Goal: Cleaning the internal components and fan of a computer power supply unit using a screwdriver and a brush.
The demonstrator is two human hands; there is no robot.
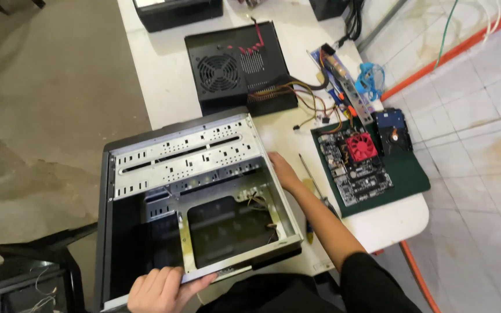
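An open computer case (204, 156) of grey metal with a black shell lies on its side across the front edge of a white table (163, 81). My left hand (160, 288) grips the case's near rim at the bottom. On the case's right rim my right hand (283, 172) is holding it, fingers curled over the edge. Inside the case I see a drive cage and a large cut-out panel (227, 229).
A black power supply (236, 64) with a fan and coloured wires sits behind the case. To the right, a motherboard (358, 165) with a red cooler lies on a green mat (410, 174), beside a hard drive (392, 132). A screwdriver (311, 179) lies by my right forearm. A black chair (24, 266) stands at left.
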